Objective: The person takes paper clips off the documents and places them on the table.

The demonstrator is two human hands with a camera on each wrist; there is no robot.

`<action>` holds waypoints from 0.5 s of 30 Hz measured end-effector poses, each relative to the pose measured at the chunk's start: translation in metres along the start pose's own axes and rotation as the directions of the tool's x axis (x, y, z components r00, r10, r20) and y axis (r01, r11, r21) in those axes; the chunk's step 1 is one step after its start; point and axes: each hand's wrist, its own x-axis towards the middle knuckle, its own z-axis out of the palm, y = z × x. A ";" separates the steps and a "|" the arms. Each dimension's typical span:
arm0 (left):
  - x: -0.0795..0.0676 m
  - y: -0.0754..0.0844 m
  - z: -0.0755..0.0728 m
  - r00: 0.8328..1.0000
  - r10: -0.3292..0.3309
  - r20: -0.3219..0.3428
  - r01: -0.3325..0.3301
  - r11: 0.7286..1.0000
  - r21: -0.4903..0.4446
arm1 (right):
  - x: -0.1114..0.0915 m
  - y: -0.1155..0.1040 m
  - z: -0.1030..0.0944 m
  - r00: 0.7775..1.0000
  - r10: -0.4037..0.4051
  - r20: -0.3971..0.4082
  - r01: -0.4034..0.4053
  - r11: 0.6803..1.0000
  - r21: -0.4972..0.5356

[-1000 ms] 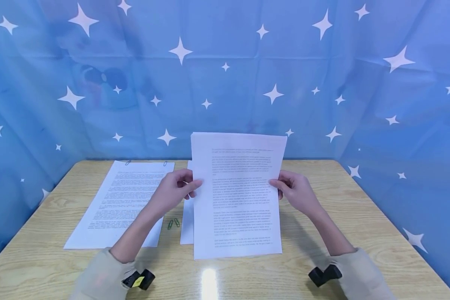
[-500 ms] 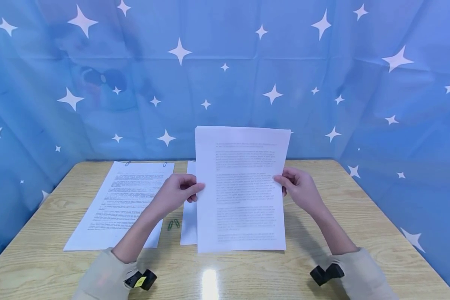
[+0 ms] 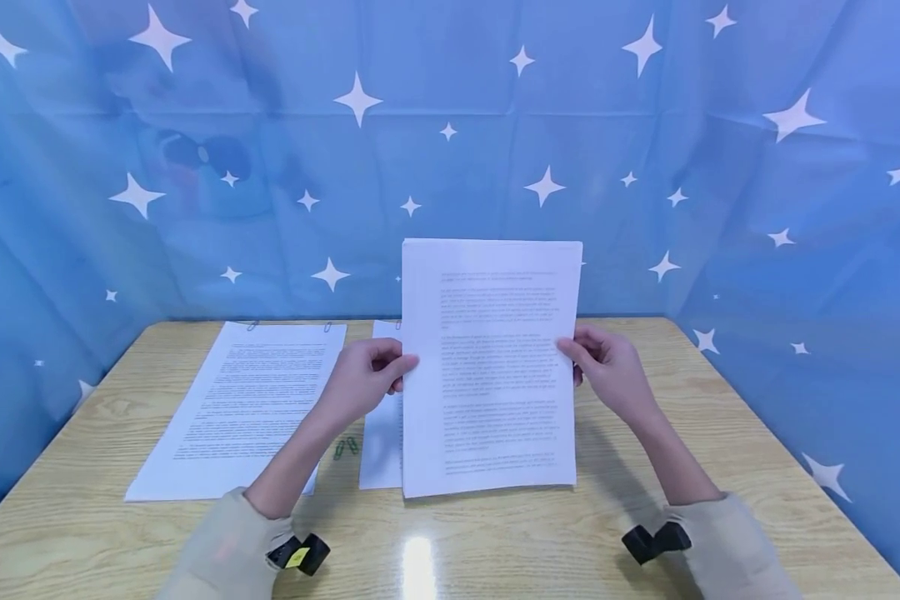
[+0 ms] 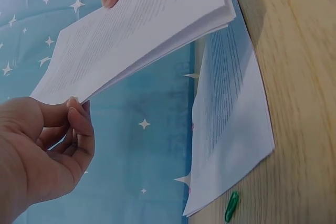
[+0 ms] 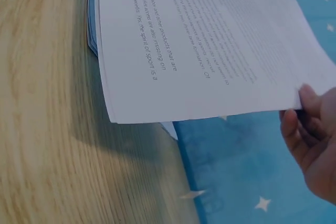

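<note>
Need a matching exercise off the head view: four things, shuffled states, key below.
Things
1. front stack
2. left stack
3. green clips
4. curtain

States
A. two, loose on the table
B. blue with white stars
C. held upright by left hand and right hand
D. lying flat, with edge clips

Pairs: 1-C, 2-D, 3-A, 4-B
</note>
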 end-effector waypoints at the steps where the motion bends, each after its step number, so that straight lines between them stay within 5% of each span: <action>1: 0.001 0.001 0.001 1.000 0.002 -0.009 -0.002 1.000 0.004 | 0.000 0.000 0.000 1.000 -0.001 -0.002 0.001 1.000 -0.002; 15: 0.011 0.004 0.023 0.998 0.035 -0.056 -0.037 0.998 -0.043 | -0.002 0.005 -0.017 1.000 0.020 0.000 -0.020 0.999 -0.036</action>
